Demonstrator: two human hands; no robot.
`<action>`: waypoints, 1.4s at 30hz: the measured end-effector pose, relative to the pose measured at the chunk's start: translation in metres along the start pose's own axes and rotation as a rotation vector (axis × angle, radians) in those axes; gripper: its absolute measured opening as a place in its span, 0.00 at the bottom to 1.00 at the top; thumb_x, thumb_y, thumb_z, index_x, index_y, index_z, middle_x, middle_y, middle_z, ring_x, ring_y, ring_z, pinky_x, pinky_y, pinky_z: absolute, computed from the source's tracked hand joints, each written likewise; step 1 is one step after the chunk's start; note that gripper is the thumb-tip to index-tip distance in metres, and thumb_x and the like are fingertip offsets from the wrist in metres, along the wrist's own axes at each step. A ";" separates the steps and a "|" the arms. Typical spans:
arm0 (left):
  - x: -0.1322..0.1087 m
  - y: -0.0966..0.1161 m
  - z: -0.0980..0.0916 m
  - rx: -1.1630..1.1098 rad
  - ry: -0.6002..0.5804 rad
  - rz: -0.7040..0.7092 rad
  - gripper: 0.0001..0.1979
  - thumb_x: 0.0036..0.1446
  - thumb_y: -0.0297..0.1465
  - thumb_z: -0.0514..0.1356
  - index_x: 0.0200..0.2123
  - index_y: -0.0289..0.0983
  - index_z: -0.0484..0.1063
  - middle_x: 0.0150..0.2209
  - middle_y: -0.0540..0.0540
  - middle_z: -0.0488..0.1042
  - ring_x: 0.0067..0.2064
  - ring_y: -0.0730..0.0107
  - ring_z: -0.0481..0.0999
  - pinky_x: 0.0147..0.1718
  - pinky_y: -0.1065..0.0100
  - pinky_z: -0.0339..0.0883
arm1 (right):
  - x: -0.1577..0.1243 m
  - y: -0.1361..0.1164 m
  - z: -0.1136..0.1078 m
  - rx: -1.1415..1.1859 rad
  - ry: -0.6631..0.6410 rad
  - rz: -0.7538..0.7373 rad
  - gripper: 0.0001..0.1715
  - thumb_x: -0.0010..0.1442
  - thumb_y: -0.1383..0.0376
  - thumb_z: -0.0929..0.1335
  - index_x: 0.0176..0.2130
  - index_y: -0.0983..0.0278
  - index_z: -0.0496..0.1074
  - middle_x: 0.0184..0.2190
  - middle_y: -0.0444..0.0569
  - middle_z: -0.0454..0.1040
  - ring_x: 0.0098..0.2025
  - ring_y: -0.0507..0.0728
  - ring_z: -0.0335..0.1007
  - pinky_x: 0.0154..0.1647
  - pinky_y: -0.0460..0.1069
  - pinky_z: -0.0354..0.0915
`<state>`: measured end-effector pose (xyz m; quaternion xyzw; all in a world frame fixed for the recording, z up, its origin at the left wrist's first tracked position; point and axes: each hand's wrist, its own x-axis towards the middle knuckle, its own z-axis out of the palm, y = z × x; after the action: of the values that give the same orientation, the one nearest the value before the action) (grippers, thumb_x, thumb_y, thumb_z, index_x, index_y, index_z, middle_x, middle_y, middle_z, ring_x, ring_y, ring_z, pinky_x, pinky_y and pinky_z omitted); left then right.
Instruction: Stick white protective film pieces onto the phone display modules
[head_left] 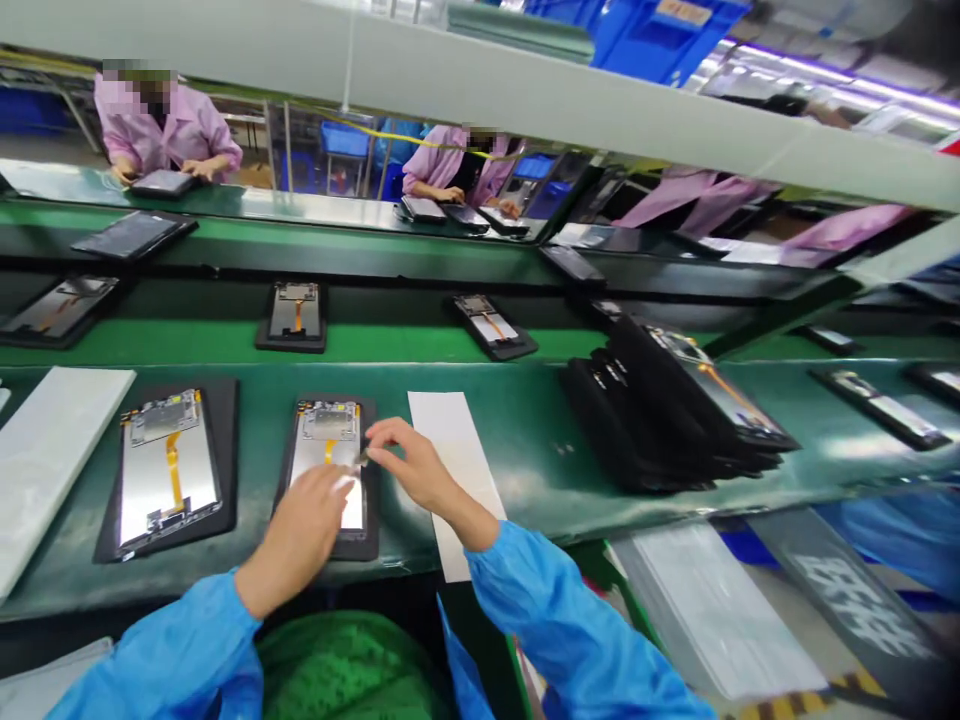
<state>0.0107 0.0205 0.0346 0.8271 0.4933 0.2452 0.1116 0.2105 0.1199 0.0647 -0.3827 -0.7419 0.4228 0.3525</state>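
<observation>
My left hand (304,520) reaches over the lower part of an opened tablet (354,518), its fingertips drawn together and slightly blurred. From the right comes my right hand (412,465), thumb and forefinger pinched on a small dark piece (362,458) above the tablet's right edge. Both hands' fingertips meet near that piece, too small to name. The tablet lies on a black foam pad (360,550), showing a silvery back, a circuit board at the top and an orange ribbon cable partly behind my left hand. Another opened tablet (154,470) rests on its own pad to the left.
A white strip (442,420) lies beside my right forearm, and a long white slab (52,470) at far left. Black pads are stacked at right (637,430) with an opened tablet (720,390) on top. More tablets sit on the green belt (382,340). Co-workers in pink sit opposite.
</observation>
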 end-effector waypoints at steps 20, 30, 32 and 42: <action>-0.007 -0.077 0.009 0.208 0.098 -0.101 0.23 0.60 0.18 0.51 0.56 0.35 0.72 0.62 0.34 0.68 0.62 0.49 0.64 0.58 0.49 0.65 | 0.081 0.039 0.064 -0.254 -0.272 0.065 0.08 0.58 0.74 0.73 0.29 0.64 0.75 0.42 0.48 0.72 0.51 0.57 0.67 0.57 0.55 0.61; 0.001 -0.066 0.006 0.290 0.070 -0.128 0.27 0.60 0.18 0.50 0.60 0.37 0.71 0.63 0.33 0.66 0.64 0.46 0.63 0.59 0.45 0.62 | 0.074 0.037 0.070 -0.275 -0.175 0.088 0.08 0.60 0.73 0.72 0.30 0.64 0.73 0.43 0.49 0.72 0.51 0.57 0.67 0.58 0.57 0.60; 0.003 -0.064 0.004 0.312 0.061 -0.130 0.27 0.61 0.18 0.50 0.61 0.38 0.70 0.63 0.33 0.66 0.64 0.45 0.63 0.59 0.45 0.61 | 0.073 0.038 0.071 -0.278 -0.160 0.087 0.08 0.59 0.73 0.72 0.30 0.64 0.72 0.43 0.49 0.72 0.51 0.57 0.67 0.57 0.57 0.61; 0.007 -0.062 0.004 0.411 0.004 -0.153 0.29 0.61 0.17 0.48 0.62 0.38 0.69 0.64 0.34 0.66 0.64 0.46 0.64 0.61 0.43 0.59 | 0.067 0.034 0.078 -0.312 -0.088 0.034 0.10 0.59 0.75 0.71 0.30 0.63 0.69 0.41 0.48 0.70 0.49 0.57 0.66 0.54 0.55 0.62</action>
<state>-0.0313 0.0566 0.0066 0.7922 0.5943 0.1321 -0.0420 0.1230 0.1623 0.0167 -0.4263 -0.8067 0.3250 0.2487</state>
